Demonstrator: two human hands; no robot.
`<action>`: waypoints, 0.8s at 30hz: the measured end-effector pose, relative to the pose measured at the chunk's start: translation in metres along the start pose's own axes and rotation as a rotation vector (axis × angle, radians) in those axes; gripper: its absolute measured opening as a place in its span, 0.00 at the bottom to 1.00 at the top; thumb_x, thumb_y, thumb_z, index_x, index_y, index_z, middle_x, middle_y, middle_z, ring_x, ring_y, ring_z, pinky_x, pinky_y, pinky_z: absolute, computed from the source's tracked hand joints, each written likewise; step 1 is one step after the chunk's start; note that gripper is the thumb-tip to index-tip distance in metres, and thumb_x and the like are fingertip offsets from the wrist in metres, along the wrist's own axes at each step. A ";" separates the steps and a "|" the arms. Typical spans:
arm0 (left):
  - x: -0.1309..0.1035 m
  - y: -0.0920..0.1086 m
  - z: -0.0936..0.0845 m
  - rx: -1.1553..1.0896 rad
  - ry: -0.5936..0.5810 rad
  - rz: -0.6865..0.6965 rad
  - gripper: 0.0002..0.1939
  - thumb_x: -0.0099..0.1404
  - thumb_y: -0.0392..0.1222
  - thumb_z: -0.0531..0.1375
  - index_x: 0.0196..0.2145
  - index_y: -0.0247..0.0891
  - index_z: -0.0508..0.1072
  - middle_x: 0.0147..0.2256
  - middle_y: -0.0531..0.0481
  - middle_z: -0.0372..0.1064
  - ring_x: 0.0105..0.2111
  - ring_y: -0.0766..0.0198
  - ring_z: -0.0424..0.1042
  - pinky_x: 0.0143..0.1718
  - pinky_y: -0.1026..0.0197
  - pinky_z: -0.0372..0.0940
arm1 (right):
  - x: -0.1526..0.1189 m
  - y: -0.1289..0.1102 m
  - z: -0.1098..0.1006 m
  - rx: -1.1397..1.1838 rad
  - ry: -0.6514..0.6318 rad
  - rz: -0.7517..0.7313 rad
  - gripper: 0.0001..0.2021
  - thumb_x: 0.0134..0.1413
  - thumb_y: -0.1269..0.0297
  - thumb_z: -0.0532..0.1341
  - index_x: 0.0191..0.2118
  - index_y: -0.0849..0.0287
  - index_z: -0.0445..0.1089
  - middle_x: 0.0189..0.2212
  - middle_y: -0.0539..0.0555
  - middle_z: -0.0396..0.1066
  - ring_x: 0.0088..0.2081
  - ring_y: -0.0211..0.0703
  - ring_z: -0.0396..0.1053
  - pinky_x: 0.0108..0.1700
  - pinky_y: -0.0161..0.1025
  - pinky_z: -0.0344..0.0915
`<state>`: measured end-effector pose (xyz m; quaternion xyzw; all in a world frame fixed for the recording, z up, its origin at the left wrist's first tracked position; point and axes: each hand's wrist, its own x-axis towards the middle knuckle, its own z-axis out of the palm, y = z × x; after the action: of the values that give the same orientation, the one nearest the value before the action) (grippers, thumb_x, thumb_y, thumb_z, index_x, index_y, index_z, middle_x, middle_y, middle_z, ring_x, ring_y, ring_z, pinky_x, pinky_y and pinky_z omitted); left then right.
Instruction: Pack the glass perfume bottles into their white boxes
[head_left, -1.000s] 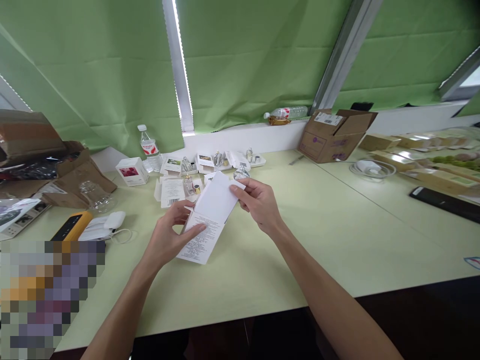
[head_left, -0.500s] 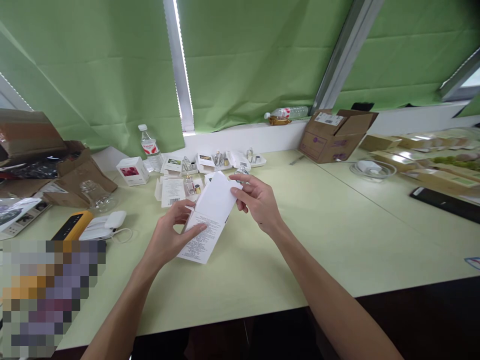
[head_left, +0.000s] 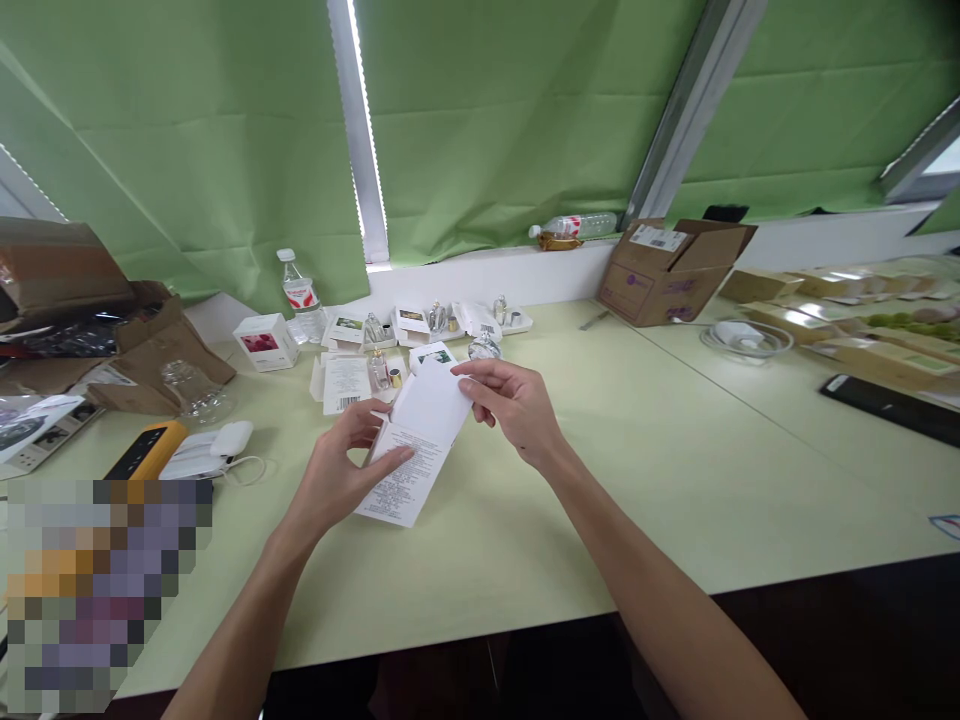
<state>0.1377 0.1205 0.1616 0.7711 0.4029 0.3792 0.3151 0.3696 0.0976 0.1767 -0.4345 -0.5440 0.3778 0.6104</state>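
Note:
A small white carton (head_left: 405, 478) with printed text is tilted above the table, its blank flap raised at the upper end. My left hand (head_left: 349, 465) is closed around the carton's left side, thumb across the printed face. At the flap's upper right edge my right hand (head_left: 510, 400) pinches the white board between thumb and fingers. Just behind the hands stand a glass perfume bottle (head_left: 379, 372), a gold-and-black cap (head_left: 395, 379) and another glass bottle (head_left: 484, 346). Opened white packaging (head_left: 345, 385) with a barcode lies beside them. The carton's inside is hidden.
A white box with a red picture (head_left: 266, 343) and a plastic water bottle (head_left: 301, 300) stand at the back left. Further right are a cardboard box (head_left: 667, 275), a coiled white cable (head_left: 750, 340) and a black flat object (head_left: 892, 405). A yellow-and-black device (head_left: 146, 452) lies left.
My right hand has drawn the flap slightly down and toward me, so more of the glass bottle behind shows. The left hand stays where it was.

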 end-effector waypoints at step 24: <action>0.000 0.000 0.000 -0.005 0.008 0.010 0.23 0.58 0.51 0.65 0.48 0.44 0.66 0.38 0.49 0.75 0.38 0.58 0.76 0.43 0.52 0.71 | -0.003 -0.002 0.002 -0.144 -0.162 0.060 0.11 0.53 0.59 0.64 0.39 0.58 0.77 0.18 0.47 0.64 0.21 0.34 0.61 0.22 0.33 0.55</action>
<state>0.1381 0.1201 0.1618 0.7708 0.3995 0.3846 0.3135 0.3669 0.0946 0.1772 -0.4614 -0.6040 0.3899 0.5199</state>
